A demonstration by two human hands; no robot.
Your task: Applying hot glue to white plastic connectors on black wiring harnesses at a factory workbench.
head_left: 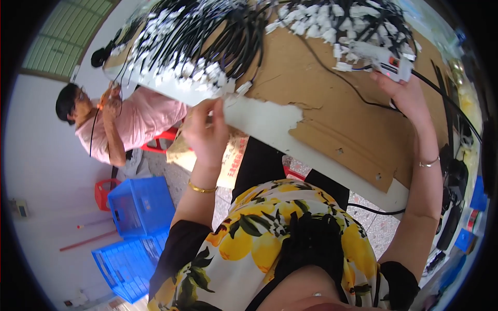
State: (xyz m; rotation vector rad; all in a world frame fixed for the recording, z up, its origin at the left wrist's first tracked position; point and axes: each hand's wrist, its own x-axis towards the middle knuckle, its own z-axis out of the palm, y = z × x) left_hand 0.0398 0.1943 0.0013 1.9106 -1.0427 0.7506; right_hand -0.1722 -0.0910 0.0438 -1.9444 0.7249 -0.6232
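Observation:
My right hand [407, 98] is at the far right of the table, its fingers closed round a small white box-shaped device [395, 68] with an orange-and-black label. A black cable runs close beside that device. At the table's near left edge my left hand [205, 129] is raised with its fingers curled in. Whether anything small is pinched there is hidden. Just beyond its fingertips lies a white plug connector [244, 88] on a dark lead. A large bundle of black cables [207, 36] with white connectors spreads behind it, and another heap of white-ended cables [321, 20] lies at the back right.
Brown cardboard [321, 72] covers much of the white table [264, 116]; a loose strip [342, 150] lies at its front edge. At left, a co-worker in pink [140, 116] holds a cable. Blue crates [140, 207] stand on the floor. Clutter lines the right side.

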